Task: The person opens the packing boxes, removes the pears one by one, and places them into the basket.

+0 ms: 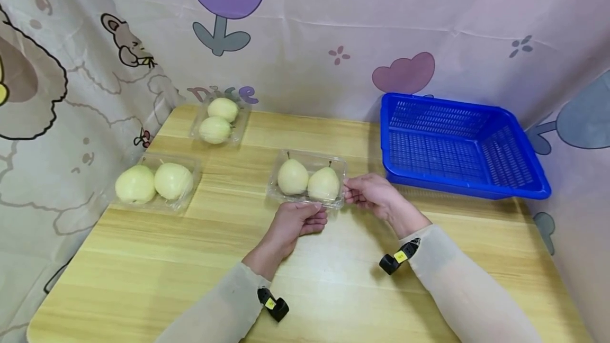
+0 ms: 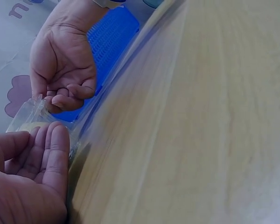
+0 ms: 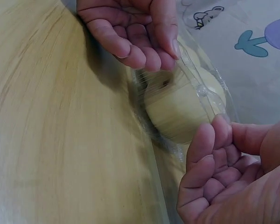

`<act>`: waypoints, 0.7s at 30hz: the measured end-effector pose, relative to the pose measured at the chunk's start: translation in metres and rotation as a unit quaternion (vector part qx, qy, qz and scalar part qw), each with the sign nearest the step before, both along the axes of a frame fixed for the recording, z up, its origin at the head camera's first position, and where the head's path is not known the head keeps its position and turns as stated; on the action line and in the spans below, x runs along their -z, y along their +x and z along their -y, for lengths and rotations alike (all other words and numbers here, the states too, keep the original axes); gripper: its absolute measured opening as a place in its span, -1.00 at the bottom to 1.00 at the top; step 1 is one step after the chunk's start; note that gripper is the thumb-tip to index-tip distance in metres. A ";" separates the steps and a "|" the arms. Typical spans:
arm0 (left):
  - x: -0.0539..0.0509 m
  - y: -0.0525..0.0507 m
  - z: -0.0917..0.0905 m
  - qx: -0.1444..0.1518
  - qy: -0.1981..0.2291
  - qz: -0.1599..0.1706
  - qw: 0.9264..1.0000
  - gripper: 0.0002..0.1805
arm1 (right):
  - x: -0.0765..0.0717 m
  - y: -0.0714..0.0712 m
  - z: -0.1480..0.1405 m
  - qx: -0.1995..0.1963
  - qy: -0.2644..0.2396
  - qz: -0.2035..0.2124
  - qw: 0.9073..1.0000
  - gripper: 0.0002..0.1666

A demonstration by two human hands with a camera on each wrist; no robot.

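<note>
A clear plastic box (image 1: 312,159) holding two pale yellow-green pears (image 1: 293,177) sits mid-table, its lid apparently down. At its front edge, my left hand (image 1: 294,222) pinches the rim between thumb and curled fingers. My right hand (image 1: 374,193) pinches the right-hand edge of the same box with thumb and fingertips. In the right wrist view, the thumb of the left hand (image 3: 135,32) presses on the plastic rim and a pear (image 3: 177,109) shows through the wall. The left wrist view hides most of the box behind the left hand (image 2: 32,172).
Two more clear boxes with pears stand to the left, one nearer (image 1: 193,165) and one at the back (image 1: 244,120). A blue plastic basket (image 1: 467,189) stands at the back right. A patterned curtain (image 1: 305,52) hangs behind the wooden table (image 1: 343,290).
</note>
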State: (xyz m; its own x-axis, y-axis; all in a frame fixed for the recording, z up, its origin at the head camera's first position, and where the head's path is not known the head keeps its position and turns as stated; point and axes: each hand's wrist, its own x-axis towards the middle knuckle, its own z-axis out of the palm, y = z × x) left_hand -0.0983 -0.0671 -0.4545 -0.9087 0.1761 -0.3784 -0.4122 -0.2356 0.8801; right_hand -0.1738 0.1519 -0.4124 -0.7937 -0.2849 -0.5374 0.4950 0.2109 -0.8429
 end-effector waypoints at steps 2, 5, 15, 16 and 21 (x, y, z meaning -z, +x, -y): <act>0.001 -0.001 0.001 0.005 0.005 0.005 1.000 -0.65 | 0.000 0.000 0.000 0.002 0.000 0.001 1.000 -0.70; 0.001 -0.001 0.002 0.010 0.007 0.009 1.000 -0.66 | -0.001 0.000 0.002 0.006 0.001 0.004 1.000 -0.69; 0.000 0.001 0.000 0.016 -0.006 -0.006 1.000 -0.67 | -0.005 0.002 0.005 0.017 0.009 -0.001 1.000 -0.63; 0.000 0.001 0.000 0.017 -0.006 -0.007 1.000 -0.66 | -0.005 0.002 0.005 0.018 0.010 0.000 1.000 -0.64; -0.001 0.001 0.000 0.017 -0.006 -0.010 1.000 -0.66 | -0.007 0.003 0.007 0.022 0.015 0.004 1.000 -0.67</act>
State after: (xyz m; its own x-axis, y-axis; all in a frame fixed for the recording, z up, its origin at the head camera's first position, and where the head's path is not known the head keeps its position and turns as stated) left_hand -0.0971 -0.0673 -0.4540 -0.9097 0.2020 -0.3628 -0.4022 -0.2107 0.8910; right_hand -0.1711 0.1448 -0.4055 -0.8007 -0.2332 -0.5519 0.5115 0.2134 -0.8323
